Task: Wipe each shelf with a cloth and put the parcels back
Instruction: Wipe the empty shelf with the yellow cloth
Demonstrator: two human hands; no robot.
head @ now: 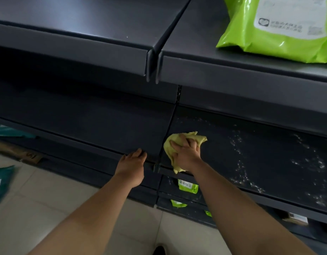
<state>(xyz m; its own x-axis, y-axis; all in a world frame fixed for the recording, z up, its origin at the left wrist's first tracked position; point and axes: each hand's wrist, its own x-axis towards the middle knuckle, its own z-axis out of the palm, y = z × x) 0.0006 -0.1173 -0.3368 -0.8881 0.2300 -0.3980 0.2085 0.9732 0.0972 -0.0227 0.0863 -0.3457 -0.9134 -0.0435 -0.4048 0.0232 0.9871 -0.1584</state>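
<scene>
A yellow cloth [170, 146] lies bunched on the left end of a dark middle shelf [260, 153]. My right hand [186, 153] grips the cloth and presses it onto that shelf. White dust specks cover the shelf to the right of the cloth. My left hand [133, 164] rests with straight fingers on the front edge of the neighbouring shelf [103, 129] to the left. A lime-green parcel [280, 26] with a white label lies on the top shelf at the upper right.
Smaller green parcels [188, 186] sit on lower shelves under my right arm. Dark green parcels [2, 179] and a brown cardboard piece [20, 153] lie on the tiled floor at the left. A boxed parcel [297, 219] sits on a low shelf at the right.
</scene>
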